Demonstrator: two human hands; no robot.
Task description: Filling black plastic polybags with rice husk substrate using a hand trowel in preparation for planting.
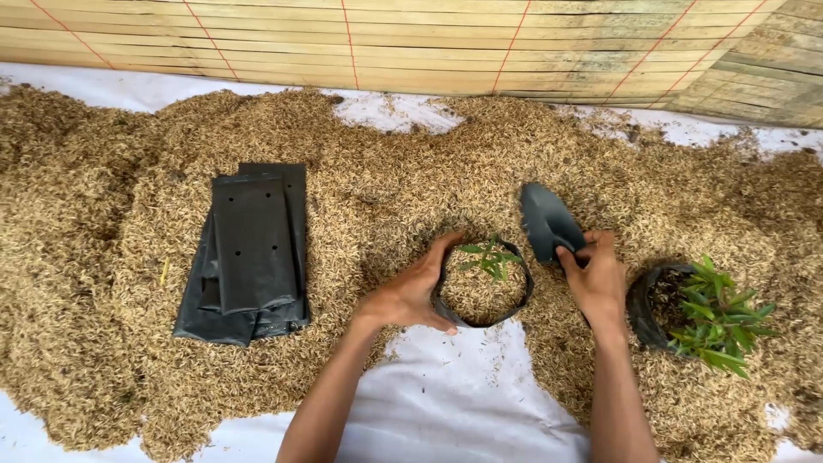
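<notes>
Head view: my left hand (410, 294) grips the soft, husk-filled bag (482, 296) by its floppy rim, my right hand (593, 276) closed on the stiff, light scoop (546, 221).

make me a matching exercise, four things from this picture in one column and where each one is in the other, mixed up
Things:
1. stack of black bags
2. black trowel
3. round bag with small seedling
4. bushy potted plant

Places:
a. held in the right hand
b. far right, on the husks
c. lying flat at left
d. gripped at its rim by the left hand

Pairs: 1-c, 2-a, 3-d, 4-b
</notes>
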